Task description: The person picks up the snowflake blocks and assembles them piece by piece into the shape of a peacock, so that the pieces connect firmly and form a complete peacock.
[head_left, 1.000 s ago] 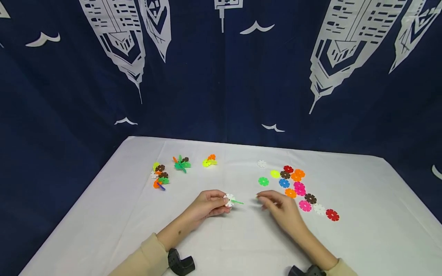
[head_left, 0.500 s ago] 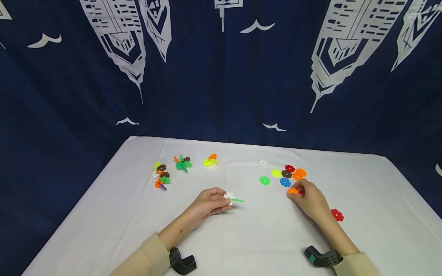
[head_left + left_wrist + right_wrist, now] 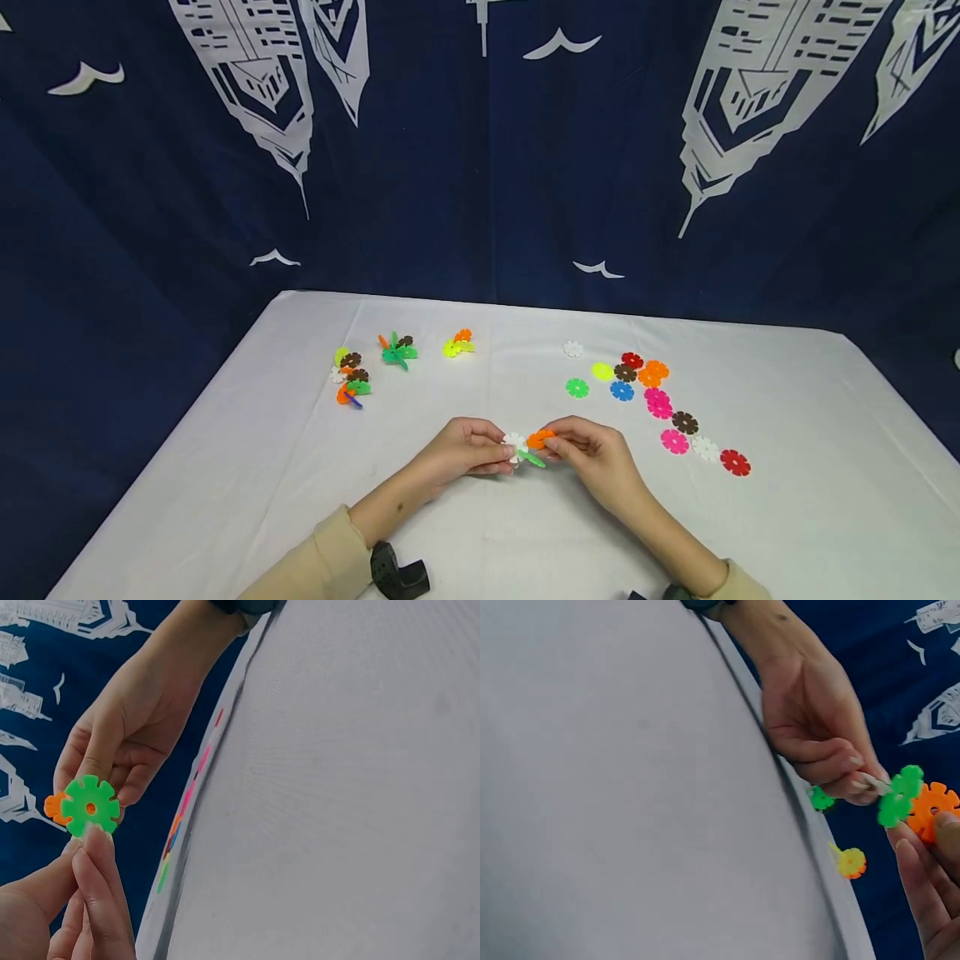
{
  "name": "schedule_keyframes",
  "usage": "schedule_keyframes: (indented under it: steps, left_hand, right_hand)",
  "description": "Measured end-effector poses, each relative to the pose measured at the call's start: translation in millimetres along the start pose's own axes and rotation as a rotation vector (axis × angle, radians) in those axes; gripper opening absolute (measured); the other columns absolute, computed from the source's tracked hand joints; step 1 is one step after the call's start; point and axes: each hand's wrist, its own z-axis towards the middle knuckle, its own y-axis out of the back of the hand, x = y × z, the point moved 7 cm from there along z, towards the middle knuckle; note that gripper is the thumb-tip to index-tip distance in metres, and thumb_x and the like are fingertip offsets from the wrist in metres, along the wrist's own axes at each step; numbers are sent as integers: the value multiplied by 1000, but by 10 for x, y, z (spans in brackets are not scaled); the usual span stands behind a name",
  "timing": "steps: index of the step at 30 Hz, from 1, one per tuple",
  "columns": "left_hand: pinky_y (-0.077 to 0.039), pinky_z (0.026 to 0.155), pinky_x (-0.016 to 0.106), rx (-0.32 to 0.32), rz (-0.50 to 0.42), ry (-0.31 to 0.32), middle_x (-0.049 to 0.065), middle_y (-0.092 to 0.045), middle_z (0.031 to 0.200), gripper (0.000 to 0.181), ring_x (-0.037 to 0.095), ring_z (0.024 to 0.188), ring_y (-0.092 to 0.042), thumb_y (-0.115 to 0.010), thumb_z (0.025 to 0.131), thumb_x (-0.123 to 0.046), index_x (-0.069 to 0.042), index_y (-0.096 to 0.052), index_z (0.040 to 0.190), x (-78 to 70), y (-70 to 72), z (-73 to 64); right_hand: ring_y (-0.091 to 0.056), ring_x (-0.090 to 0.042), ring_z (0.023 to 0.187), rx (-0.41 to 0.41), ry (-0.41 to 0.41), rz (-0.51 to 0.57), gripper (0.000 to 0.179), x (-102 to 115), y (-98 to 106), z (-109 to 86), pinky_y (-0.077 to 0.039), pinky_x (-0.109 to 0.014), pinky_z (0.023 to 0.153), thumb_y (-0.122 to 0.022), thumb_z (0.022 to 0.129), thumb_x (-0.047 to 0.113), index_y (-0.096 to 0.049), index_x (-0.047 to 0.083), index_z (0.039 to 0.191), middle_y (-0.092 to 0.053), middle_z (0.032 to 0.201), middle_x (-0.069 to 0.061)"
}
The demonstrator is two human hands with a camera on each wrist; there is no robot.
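My left hand (image 3: 472, 447) pinches a white notched disc (image 3: 514, 442) between thumb and fingers. A green notched disc (image 3: 90, 806) is joined to it at an angle, edge-on in the head view and face-on in the left wrist view. From the other side my right hand (image 3: 596, 458) pinches an orange notched disc (image 3: 933, 812) by its rim. In the right wrist view the orange disc overlaps the green one, right at its edge. Both hands meet above the front middle of the table, fingertips close together.
Loose discs, among them a blue one (image 3: 622, 391) and a red one (image 3: 735, 462), lie flat on the right of the white table (image 3: 300, 517). Joined clusters stand at the back left: a mixed one (image 3: 352, 377), a green one (image 3: 397, 353) and a yellow-orange one (image 3: 459, 343).
My right hand reached right to the loose discs, took an orange disc and brought it back left to the white and green pair. My left hand kept its hold and shifted slightly right.
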Motion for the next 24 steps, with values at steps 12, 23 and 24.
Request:
schedule_keyframes:
  steps: [12,23,24]
  left_hand:
    - [-53,66,22,10,-25,45,16,-68,82,21,17,72,-67,-61,91,-7,11,-64,101,35,-15,-12]
    - [-53,65,20,10,-61,85,11,-68,77,21,13,69,-66,-60,91,-7,12,-63,100,55,-19,-11]
    - [-53,64,20,7,-64,87,11,-68,77,21,13,68,-66,-60,91,-7,11,-63,100,51,-16,-12]
  right_hand:
    - [-63,-23,65,-45,64,-94,14,-74,-80,-44,-54,-30,57,-60,85,-10,-67,-3,95,-69,79,-11]
    - [-64,-22,64,-112,55,-111,12,-51,-121,-85,-55,-32,57,-60,86,-8,-67,-2,94,-69,78,-9]
    - [-64,-22,63,-118,63,-115,13,-36,-117,-85,-55,-32,56,-60,85,-10,-67,-3,93,-69,77,-9]
